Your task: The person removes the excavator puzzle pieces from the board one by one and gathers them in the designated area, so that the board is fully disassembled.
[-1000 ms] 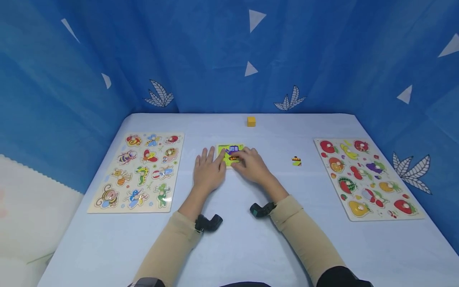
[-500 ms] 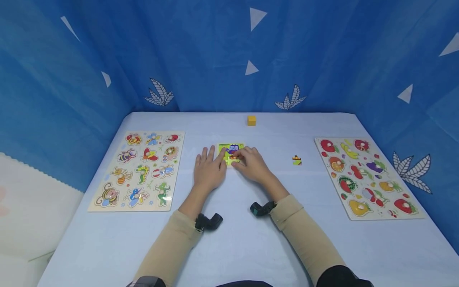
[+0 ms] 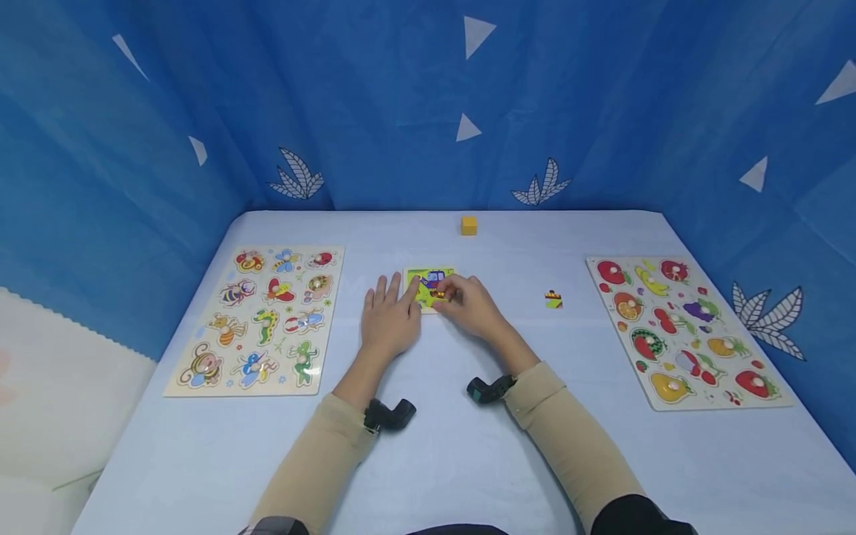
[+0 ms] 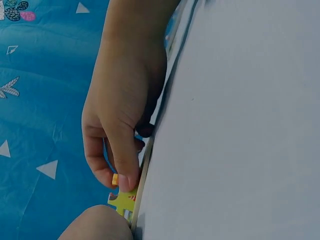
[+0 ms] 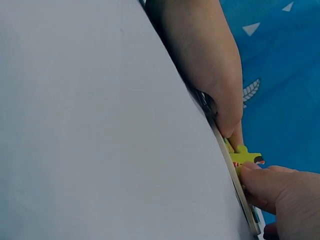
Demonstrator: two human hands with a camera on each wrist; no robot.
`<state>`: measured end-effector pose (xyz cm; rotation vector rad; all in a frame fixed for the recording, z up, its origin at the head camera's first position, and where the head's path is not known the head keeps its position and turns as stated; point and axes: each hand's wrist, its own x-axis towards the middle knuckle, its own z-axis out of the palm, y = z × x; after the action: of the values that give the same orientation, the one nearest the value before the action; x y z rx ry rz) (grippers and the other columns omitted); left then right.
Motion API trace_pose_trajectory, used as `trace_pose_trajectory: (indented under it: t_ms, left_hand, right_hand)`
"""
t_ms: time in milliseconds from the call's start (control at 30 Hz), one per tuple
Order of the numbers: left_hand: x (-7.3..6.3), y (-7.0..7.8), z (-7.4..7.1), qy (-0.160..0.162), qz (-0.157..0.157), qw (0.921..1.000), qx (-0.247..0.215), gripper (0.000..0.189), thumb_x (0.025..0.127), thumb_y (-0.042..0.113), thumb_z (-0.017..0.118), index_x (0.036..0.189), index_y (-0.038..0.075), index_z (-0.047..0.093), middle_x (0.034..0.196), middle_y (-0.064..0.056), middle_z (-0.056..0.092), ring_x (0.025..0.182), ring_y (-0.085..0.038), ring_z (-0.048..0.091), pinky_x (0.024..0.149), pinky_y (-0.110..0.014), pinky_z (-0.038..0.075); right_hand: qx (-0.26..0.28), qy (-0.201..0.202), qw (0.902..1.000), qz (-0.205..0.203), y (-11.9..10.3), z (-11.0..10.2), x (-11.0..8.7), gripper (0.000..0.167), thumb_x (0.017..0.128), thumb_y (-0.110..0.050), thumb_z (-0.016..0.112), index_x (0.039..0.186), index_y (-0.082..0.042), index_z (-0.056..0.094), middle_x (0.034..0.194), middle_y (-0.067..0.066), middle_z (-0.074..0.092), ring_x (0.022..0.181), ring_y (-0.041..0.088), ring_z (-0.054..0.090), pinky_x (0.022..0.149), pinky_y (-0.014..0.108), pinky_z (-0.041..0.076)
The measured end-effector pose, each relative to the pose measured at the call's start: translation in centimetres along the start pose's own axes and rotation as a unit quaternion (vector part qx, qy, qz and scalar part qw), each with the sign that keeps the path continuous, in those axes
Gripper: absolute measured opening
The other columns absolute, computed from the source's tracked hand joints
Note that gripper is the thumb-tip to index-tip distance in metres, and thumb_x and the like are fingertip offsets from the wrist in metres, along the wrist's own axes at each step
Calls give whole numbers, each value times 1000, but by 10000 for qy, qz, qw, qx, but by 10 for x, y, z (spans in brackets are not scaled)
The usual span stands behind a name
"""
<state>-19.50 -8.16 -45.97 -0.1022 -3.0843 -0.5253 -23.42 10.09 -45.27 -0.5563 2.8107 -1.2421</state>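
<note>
A small jigsaw puzzle (image 3: 428, 274) with a purple vehicle on yellow-green lies at the table's middle. My left hand (image 3: 390, 319) is flat beside it, fingers straight, with the index fingertip on its left part. Over its lower right, my right hand (image 3: 471, 308) pinches a yellow-green puzzle piece (image 5: 245, 157) between thumb and fingers. In the right wrist view this piece stands tilted above the board, its tab showing; the left wrist view shows the piece (image 4: 121, 202) below the right thumb. Another loose puzzle piece (image 3: 553, 299) lies to the right of my right hand.
An insect peg puzzle board (image 3: 274, 349) lies on the left, and a fruit peg puzzle board (image 3: 642, 331) on the right. Near the far edge is a yellow cube (image 3: 469, 226). Blue cloth (image 3: 394, 111) hangs behind the white table (image 3: 441, 468).
My right fingertips have shifted slightly right, uncovering more of the puzzle's picture, and still pinch the piece. My left hand has stayed in place.
</note>
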Motion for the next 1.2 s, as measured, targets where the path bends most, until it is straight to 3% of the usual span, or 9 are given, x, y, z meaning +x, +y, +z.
trace_pose_trajectory:
  t_ms: [300, 833, 1200]
  left_hand:
    - [-1, 1, -1, -17, 10, 10000, -7, 55, 104, 39, 25, 158, 33, 22, 168, -5, 14, 156, -31, 4, 126, -52, 4]
    - [-2, 1, 1, 49, -35, 9998, -209, 55, 103, 39, 25, 158, 35, 23, 168, -5, 14, 156, -30, 4, 127, -51, 2]
    - [-3, 1, 1, 71, -5, 9997, -236, 54, 103, 39, 26, 158, 34, 25, 168, -5, 15, 156, -31, 4, 127, -51, 3]
  right_hand:
    - [451, -114, 9982, 380, 3, -22, -4, 18, 91, -29, 73, 105, -21, 64, 90, -1, 67, 77, 22, 52, 69, 34, 43]
    - [-347, -138, 9925, 1164, 46, -85, -28, 20, 91, -30, 72, 108, -22, 66, 99, 3, 66, 85, 24, 53, 73, 34, 44]
    - [-534, -132, 9906, 1249, 62, -102, -33, 22, 93, -28, 71, 112, -19, 65, 103, 6, 66, 93, 25, 55, 82, 35, 46]
